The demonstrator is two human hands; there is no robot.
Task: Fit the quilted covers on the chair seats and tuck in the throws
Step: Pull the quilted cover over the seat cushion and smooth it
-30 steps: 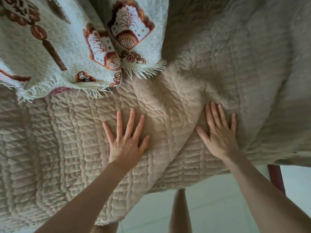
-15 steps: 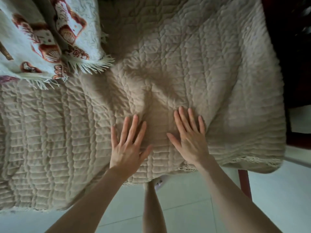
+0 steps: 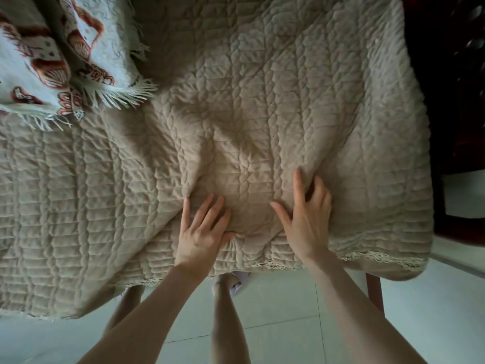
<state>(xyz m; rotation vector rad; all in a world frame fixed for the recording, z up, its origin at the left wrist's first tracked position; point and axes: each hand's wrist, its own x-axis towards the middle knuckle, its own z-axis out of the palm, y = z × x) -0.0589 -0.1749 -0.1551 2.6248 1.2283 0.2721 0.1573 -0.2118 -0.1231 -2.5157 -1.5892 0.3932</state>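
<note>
Hands flat on cover (image 3: 262,101), near its front edge.
Left hand (image 3: 200,232) lay palm down, fingers straight and slightly spread, gripping nothing. Right hand (image 3: 305,222) just beside it, thumb out, forefinger straight, other fingers bent with tips pressed into a raised fold; no fabric seen pinched. Cover lay spread out wide, creased into ridges between and above the hands, its lace-trimmed edge hanging over the front. Throw (image 3: 65,61), pale with red motifs and a fringe, lay on the cover at upper left, well apart from both hands. Red chair leg (image 3: 375,292) showed below the cover at right, on tiled floor (image 3: 288,311).
</note>
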